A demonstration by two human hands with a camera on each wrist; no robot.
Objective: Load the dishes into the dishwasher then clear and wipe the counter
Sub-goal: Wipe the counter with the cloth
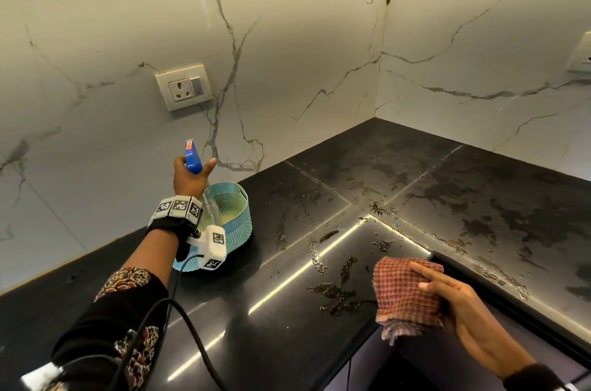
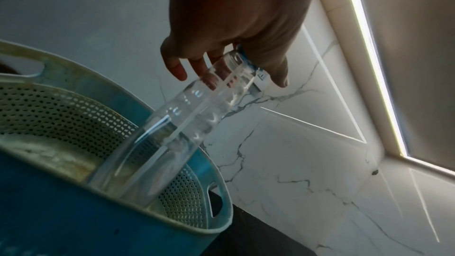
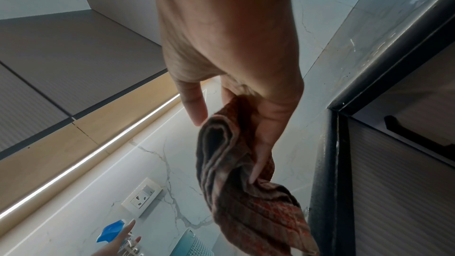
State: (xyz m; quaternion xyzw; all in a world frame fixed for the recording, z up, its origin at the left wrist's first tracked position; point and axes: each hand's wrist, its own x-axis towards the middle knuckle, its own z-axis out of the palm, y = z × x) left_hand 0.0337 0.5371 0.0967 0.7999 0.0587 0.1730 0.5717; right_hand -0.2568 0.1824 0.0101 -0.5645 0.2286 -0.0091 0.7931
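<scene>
My left hand (image 1: 191, 180) grips the neck of a clear spray bottle (image 1: 193, 157) with a blue trigger head, at the back left of the black counter (image 1: 415, 173). In the left wrist view my left hand (image 2: 234, 18) has its fingers curled round the bottle (image 2: 177, 127). The bottle tilts, and its lower end reaches down inside a blue perforated basket (image 2: 61, 221). My right hand (image 1: 454, 298) holds a folded red checked cloth (image 1: 404, 291) just above the counter's front edge. The right wrist view shows the cloth (image 3: 246, 192) hanging from my right hand (image 3: 234, 46).
Wet smears and droplets (image 1: 335, 294) spread over the counter around its corner seam. The basket (image 1: 238, 230) stands near the marble wall. A wall socket (image 1: 184, 90) sits above it. A dark raised ledge (image 1: 511, 298) runs along the right front.
</scene>
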